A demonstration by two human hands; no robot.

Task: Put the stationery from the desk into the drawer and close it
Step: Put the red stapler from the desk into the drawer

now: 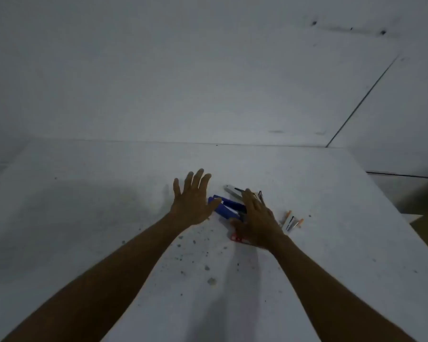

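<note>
Both hands reach out over the white, dark-speckled desk top. The left hand hovers with its fingers straight and spread, grasping nothing; its thumb side is just beside the blue plastic stapler-like block. The right hand lies flat, fingers extended and relaxed, over the same pile. Its fingertips reach a pale grey bar, and a small red item peeks from under its palm. Several white pens with orange caps lie just right of that hand, untouched.

white desk, dark specks | on it: blue stapler, pens, red item
</note>
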